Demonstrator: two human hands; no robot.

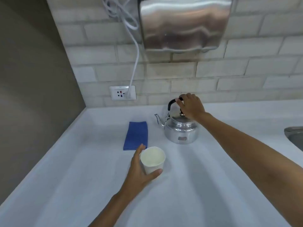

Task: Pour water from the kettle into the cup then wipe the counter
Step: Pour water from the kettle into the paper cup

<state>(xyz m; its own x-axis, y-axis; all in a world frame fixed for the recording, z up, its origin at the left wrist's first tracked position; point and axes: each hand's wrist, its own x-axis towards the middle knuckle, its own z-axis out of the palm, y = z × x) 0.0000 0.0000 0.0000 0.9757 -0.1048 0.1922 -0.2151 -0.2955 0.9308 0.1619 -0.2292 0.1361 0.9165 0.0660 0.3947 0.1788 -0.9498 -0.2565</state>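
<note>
The left hand (139, 167) was curled around the white paper cup (153, 159), thumb on the near side and fingers round the far side, at about six o'clock from the middle of the view. The cup stood upright, apparently on the white bench (188, 185), its mouth open to the camera; whether anything lay inside it could not be told.

The right hand (190, 106) reached across from four o'clock, fingers closed over the black handle (171, 103) of the metal kettle (181, 130). The kettle sat on the bench at about one o'clock from the cup, well apart from it, lid on and spout (157, 118) pointing toward nine o'clock.

A folded blue cloth (136, 137) lay flat on the bench at nine o'clock from the kettle, near it but not touching. Its near corner lay just behind the left hand's fingertips at eleven o'clock from the cup.

On the brick wall at twelve o'clock hung a steel hand dryer (185, 23), with a white cable (135, 63) running down to a wall socket (123, 93) at eleven o'clock. The edge of a metal sink (293, 135) showed at three o'clock.
</note>
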